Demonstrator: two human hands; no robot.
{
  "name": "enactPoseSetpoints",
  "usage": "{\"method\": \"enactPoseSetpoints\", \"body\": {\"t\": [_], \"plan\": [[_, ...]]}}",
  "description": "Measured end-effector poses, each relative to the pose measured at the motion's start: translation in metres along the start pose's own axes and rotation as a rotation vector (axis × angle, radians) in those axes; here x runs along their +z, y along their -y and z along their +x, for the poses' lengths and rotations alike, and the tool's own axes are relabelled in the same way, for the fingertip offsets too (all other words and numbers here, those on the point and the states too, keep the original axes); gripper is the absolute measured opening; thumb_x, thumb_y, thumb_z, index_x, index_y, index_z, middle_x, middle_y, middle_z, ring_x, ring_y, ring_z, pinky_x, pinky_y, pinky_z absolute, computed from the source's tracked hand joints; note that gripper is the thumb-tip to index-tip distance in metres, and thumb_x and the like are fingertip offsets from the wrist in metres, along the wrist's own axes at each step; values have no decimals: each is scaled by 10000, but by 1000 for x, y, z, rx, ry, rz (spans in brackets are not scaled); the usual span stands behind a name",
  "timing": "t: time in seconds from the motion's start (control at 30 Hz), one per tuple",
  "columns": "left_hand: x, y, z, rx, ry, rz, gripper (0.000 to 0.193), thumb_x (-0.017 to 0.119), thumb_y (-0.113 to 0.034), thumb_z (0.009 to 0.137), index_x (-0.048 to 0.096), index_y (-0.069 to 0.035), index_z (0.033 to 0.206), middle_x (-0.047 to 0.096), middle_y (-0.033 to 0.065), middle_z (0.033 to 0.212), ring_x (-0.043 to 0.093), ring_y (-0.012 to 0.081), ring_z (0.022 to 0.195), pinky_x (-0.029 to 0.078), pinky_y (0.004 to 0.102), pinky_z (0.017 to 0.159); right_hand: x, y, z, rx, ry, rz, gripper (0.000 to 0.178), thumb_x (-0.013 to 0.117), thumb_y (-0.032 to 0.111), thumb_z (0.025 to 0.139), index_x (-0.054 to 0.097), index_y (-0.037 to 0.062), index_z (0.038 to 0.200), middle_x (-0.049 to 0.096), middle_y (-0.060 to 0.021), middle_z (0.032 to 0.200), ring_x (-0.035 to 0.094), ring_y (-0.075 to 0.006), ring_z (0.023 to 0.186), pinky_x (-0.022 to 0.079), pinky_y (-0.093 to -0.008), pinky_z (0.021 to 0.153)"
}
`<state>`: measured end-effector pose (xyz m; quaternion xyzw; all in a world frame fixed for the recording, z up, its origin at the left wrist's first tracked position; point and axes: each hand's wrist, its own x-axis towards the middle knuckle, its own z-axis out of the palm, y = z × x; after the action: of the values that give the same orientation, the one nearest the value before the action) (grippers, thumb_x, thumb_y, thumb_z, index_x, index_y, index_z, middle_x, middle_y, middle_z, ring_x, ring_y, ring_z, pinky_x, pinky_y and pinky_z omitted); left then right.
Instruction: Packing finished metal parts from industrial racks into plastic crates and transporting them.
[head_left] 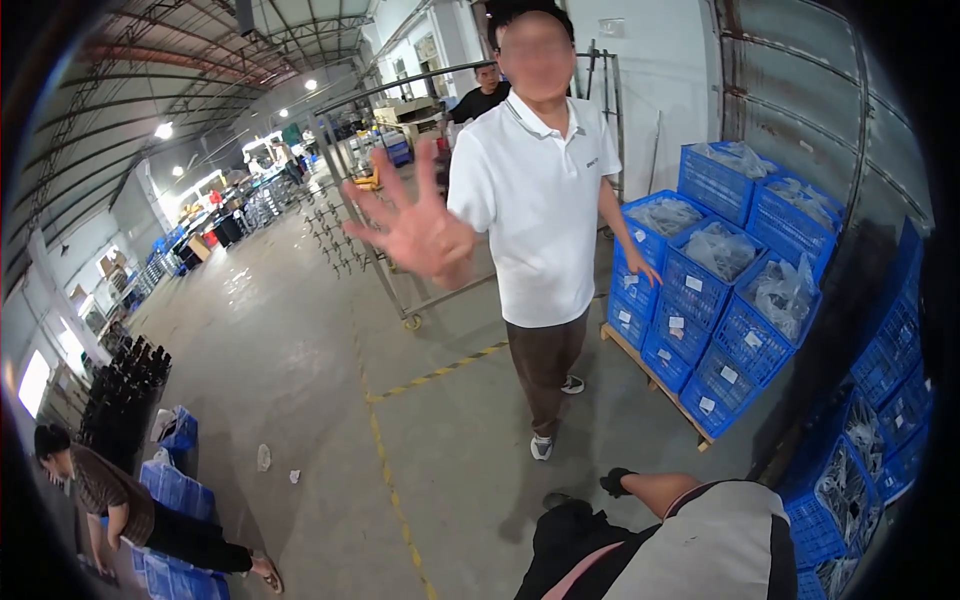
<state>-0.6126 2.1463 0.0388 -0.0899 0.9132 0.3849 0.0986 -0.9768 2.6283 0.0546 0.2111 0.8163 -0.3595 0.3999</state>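
Note:
At the lower edge is a body in a grey, black and pink top (710, 545), which appears to be mine. A bare forearm comes out of its sleeve and ends in a dark-covered hand, seemingly my right hand (618, 482); its fingers are too dark to make out, and nothing held shows. My left hand cannot be made out; beside the dark cloth lies a dark rounded shape, perhaps a shoe (560, 499). In front of me stands a person in a white polo shirt (545, 215), one open hand (425, 220) raised toward me, fingers spread.
Blue crates (720, 275) with plastic-bagged contents are stacked on a wooden pallet (655, 378) to the right. More blue crates (850, 490) stand at the far right. A wheeled metal rack (400, 290) is behind the person. At left, another person (120, 500) bends beside blue bundles (175, 490).

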Motion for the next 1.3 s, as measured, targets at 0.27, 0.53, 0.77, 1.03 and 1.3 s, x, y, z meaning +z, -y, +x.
{"method": "enactPoseSetpoints", "body": {"t": [0.27, 0.53, 0.77, 1.03, 1.3], "plan": [[66, 0, -64, -114, -77, -136, 305, 611, -142, 829, 585, -17, 1106, 648, 117, 877, 625, 231, 768, 513, 360, 667, 18, 141, -9, -436, 146, 26, 343, 492, 358, 932, 601, 41, 859, 604, -82, 717, 592, -201, 630, 477, -359, 606], [169, -163, -81, -770, 26, 237, 314, 606, -318, 845, 633, -33, 973, 664, 125, 829, 636, 232, 751, 504, 375, 619, -13, 135, 83, -901, 392, -675, 273, 558, 298, 835, 613, 81, 993, 660, -152, 840, 640, -309, 773, 494, -405, 714], [153, -114, -133, -949, -213, -185, 343, 562, -407, 883, 617, -75, 947, 681, 118, 777, 665, 260, 665, 506, 404, 582, 38, 122, 121, -1231, 319, -1667, 294, 679, 362, 718, 672, 104, 858, 693, -127, 865, 658, -331, 798, 509, -462, 678], [93, -148, -30, -1121, -703, -730, 172, 637, -246, 842, 602, -118, 952, 683, 56, 824, 659, 197, 744, 524, 346, 610, 74, 227, 178, -1301, 527, -1787, 246, 655, 366, 748, 650, 137, 837, 665, -140, 804, 654, -320, 778, 501, -442, 634], [82, -182, -36, -1315, -1109, -847, 278, 541, -299, 895, 645, -41, 881, 678, 83, 694, 649, 174, 584, 503, 321, 548, 193, 391, 195, -1563, 646, -1663, 124, 551, 215, 838, 592, 98, 835, 666, -176, 868, 649, -329, 715, 497, -438, 584]]}}
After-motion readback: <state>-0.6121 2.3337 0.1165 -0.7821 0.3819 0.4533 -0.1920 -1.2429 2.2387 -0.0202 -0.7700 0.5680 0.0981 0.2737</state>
